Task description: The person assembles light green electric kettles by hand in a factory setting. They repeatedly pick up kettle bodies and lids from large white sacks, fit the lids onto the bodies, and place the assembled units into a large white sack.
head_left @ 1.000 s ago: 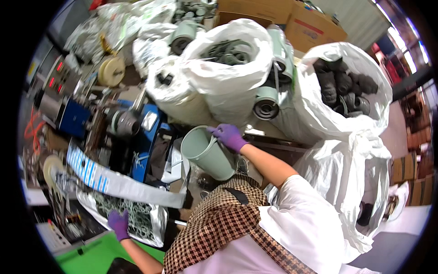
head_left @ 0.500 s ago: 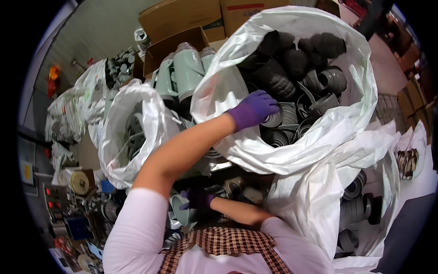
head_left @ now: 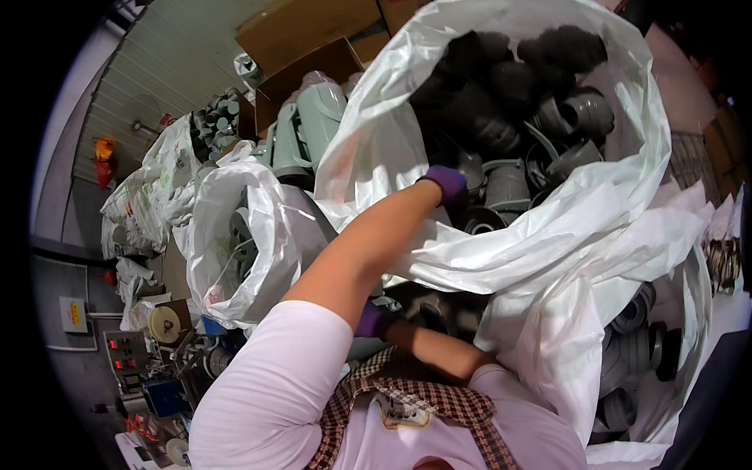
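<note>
A large, open-mouthed white woven-plastic sack (head_left: 501,254) fills the upper right, its rim rolled outward; a second slumped white plastic sack (head_left: 540,356) stands just below it, and a narrower white plastic sack (head_left: 278,247) sits to the left. The bare left forearm (head_left: 364,243) slants up and rightward over the large sack's near rim, ending in the purple-gloved left hand (head_left: 448,183) inside the mouth, at its near left side. Dark grey bulbous plastic parts (head_left: 521,86) heap beyond it, farther in. Nearest lie a grey ribbed cup-shaped plastic part (head_left: 507,188), just right of the glove, its long axis running roughly away from the wearer, and a round dark ringed part (head_left: 479,222), just below and right. The left fingers dip out of sight, so whether they are spread or pinching cannot be told. The purple-gloved right hand (head_left: 374,322), close to the body and well apart from these parts, is half covered by the left sleeve (head_left: 270,368); its fingers cannot be read either.
</note>
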Available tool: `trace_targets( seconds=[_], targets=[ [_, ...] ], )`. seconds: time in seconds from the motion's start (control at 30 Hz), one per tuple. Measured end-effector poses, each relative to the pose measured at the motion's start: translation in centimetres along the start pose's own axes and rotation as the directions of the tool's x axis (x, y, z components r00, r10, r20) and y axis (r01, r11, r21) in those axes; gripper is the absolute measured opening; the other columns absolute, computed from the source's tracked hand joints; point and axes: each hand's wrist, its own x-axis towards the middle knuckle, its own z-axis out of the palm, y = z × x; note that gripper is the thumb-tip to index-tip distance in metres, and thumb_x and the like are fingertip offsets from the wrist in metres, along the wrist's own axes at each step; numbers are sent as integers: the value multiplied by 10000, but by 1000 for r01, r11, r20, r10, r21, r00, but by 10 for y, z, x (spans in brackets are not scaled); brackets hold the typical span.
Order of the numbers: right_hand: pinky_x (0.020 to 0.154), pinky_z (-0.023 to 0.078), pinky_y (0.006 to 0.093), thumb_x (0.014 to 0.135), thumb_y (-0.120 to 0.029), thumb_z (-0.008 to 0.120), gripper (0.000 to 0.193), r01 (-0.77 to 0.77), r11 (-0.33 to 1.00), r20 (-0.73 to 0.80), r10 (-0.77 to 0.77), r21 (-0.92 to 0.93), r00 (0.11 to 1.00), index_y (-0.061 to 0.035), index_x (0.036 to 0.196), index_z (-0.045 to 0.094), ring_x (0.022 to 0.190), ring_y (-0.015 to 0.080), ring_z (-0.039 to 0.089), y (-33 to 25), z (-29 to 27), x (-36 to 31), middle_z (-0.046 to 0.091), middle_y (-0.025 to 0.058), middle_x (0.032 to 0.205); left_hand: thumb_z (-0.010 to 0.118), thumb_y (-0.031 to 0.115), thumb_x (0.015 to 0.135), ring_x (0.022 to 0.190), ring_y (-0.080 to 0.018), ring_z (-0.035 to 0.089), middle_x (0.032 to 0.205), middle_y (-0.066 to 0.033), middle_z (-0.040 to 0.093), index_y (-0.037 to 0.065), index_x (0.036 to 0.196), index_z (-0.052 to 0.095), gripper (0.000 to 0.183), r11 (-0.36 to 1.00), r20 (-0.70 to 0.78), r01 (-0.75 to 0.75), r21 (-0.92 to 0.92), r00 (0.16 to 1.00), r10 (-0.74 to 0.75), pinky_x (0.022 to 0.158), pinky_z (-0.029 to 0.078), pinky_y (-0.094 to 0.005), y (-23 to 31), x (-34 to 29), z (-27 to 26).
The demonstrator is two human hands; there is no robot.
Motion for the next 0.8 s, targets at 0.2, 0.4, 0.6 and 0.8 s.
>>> trace_targets(
  seconds=[0.2,0.4,0.6,0.8],
  targets=[
    [872,507,469,875,-616,619,655,-55,980,163,87,-189,983,-55,1212,629,978,380,667,-37,-14,-1,698,220,1033,644,187,908,803,-269,670,862,-137,689,15,997,667,195,376,-711,-607,-700,642,-288,747,516,-346,-13,-74,-19],
    [908,511,458,882,-595,633,635,-57,981,152,86,-183,985,-65,1232,638,1007,379,671,-58,-4,0,699,207,1109,550,69,911,986,-362,657,1099,-202,664,-53,1253,567,364,953,-989,-287,-98,-79,-126,899,521,-384,-14,-325,1],
    [791,545,404,849,-480,709,548,31,892,121,26,-450,992,-108,1246,652,936,340,709,-107,42,17,721,170,1081,494,70,978,1189,-228,567,1323,-161,581,-57,1442,387,493,654,-730,-378,-655,97,-676,1067,403,-331,17,-548,217],
    [818,547,375,909,-341,645,579,213,958,149,-186,-190,971,-156,1446,535,1011,342,694,-234,153,41,692,166,1199,349,289,1106,1410,-203,372,1556,-104,365,21,1565,206,550,88,-208,-784,-615,54,-977,1217,225,-347,119,-641,380]
  ],
)
